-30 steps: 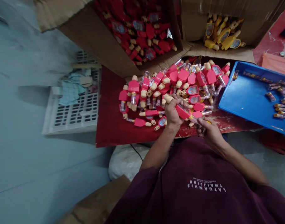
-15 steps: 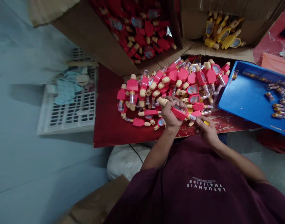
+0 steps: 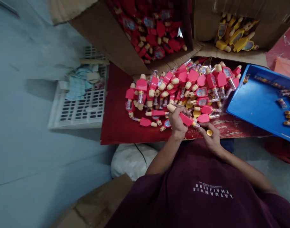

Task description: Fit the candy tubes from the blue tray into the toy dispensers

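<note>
My left hand (image 3: 178,123) is wrapped round a red toy (image 3: 186,119) with a beige knob at its upper left end. A clear tube (image 3: 196,125) with coloured contents sticks out of the toy's lower right end. The fingers of my right hand (image 3: 211,136) are closed at the tube's far end, and a small yellow cap (image 3: 209,132) shows in that hand. Behind my hands lies a pile of red toys (image 3: 183,77) with beige knobs, many with clear tubes attached.
A blue tray (image 3: 251,95) with small tubes stands at the right. Behind the pile are a cardboard box (image 3: 125,47) of red toys and another box (image 3: 206,23) with yellow toys. A white plastic crate (image 3: 75,122) with a cloth sits left of the red table (image 3: 113,126).
The whole view has shifted, so the table and boxes appear farther right. The yellow cap in my right hand has turned and now shows its round end. Both hands keep their hold.
</note>
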`<act>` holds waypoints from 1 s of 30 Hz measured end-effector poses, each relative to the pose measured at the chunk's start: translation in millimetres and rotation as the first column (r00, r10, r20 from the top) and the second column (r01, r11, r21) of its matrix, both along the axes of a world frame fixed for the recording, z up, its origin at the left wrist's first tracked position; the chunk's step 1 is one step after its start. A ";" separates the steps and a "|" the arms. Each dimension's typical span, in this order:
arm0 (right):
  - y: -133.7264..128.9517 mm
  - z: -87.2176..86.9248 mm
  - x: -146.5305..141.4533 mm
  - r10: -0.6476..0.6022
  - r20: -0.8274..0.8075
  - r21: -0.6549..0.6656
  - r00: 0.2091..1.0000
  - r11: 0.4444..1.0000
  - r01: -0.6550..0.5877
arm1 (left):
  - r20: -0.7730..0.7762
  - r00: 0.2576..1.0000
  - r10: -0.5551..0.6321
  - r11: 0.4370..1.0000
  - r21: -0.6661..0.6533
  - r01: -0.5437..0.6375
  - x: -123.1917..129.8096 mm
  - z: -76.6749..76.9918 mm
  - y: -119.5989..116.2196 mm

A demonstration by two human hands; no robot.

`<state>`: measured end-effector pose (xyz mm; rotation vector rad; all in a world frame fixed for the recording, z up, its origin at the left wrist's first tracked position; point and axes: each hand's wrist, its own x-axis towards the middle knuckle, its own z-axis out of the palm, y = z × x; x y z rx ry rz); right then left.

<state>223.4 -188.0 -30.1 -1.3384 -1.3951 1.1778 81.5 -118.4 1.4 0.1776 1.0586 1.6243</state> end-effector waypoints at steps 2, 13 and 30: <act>-1.0 4.3 -2.9 -0.014 -0.188 -0.260 0.982 0.965 -0.036 | 0.013 0.999 -0.033 0.999 0.013 0.032 -3.3 -1.4 0.4; 25.2 10.9 -4.1 -0.094 -0.216 -0.457 0.972 0.889 -0.016 | -0.853 0.513 -0.092 0.977 0.021 0.210 -32.9 -2.6 40.7; 38.9 -34.4 115.2 -0.568 -0.183 -0.568 0.802 0.727 0.386 | -0.611 -0.622 -0.490 0.685 -0.711 0.158 -42.5 19.6 320.7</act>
